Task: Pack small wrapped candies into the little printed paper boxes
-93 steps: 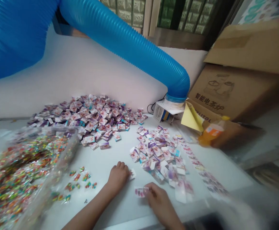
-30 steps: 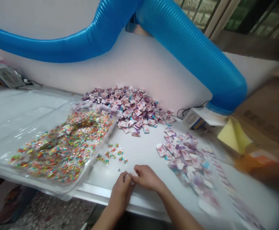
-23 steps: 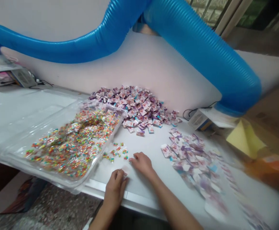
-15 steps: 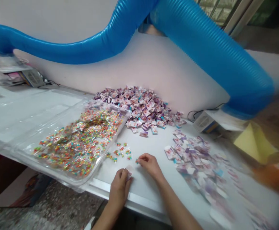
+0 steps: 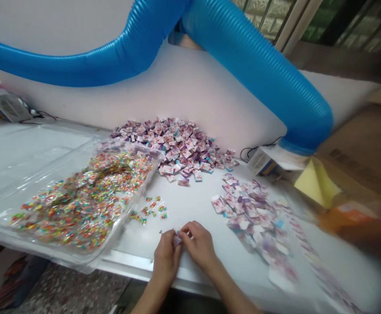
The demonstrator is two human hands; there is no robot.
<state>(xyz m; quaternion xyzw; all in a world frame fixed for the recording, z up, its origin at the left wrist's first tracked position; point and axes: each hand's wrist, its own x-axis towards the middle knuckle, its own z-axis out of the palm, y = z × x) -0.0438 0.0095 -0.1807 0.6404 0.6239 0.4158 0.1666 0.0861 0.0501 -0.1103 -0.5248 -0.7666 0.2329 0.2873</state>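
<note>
My left hand (image 5: 164, 257) is closed around a small purple-and-white printed box (image 5: 177, 240), held just above the white table. My right hand (image 5: 199, 245) meets it at the box's upper end, thumb and fingers pinched together. The small packet of coloured pieces in my right fingertips is mostly hidden there. Just beyond my hands, several loose clear packets (image 5: 148, 210) of bright coloured pieces lie on the table. Many more such packets (image 5: 88, 196) fill a clear plastic tray (image 5: 129, 209) to the left.
Against the wall rises a heap of small printed boxes (image 5: 183, 146). More printed boxes (image 5: 249, 209) lie spread at the right, blurred towards the front. Blue ducts (image 5: 252, 56) hang above the table. A yellow folded piece (image 5: 316, 183) and a brown carton (image 5: 363, 148) are far right.
My right hand has moved left and brought the packet to the box in my left hand. The view has shifted to the right.
</note>
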